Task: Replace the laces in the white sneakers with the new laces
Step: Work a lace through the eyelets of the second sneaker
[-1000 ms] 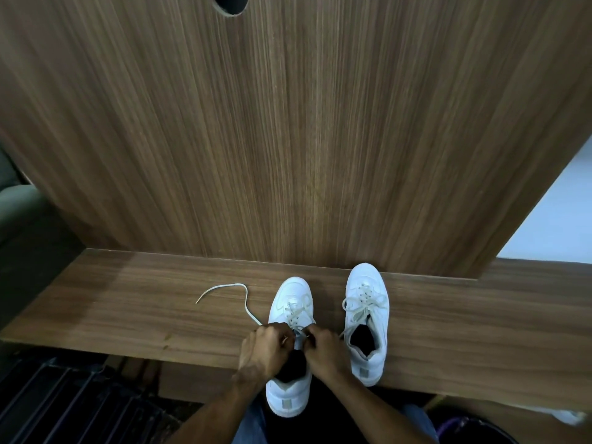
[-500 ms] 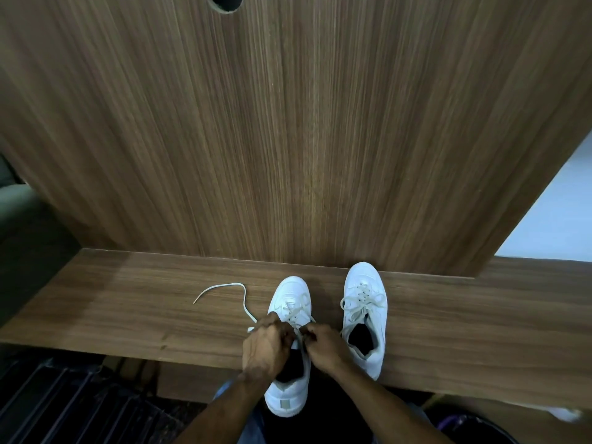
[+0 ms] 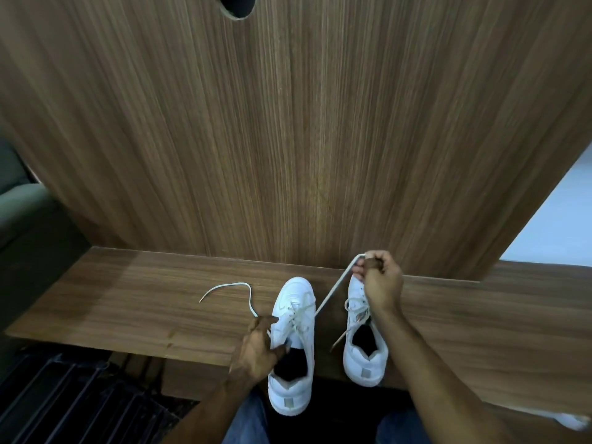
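Wooden bench, two white sneakers.
Right hand pinches taut lace; left hand grips the shoe's collar, fingertips hidden.

A wood-grain worktop carries two white sneakers, toes toward a tall wooden back panel. The left sneaker overhangs the near edge at its heel; the right sneaker stands just beside it. A loose lace end lies curved on the surface, left of the shoes.

left sneaker: white, heel overhanging bench's near edge
right sneaker: white, beside it
lace: taut, raised rightward
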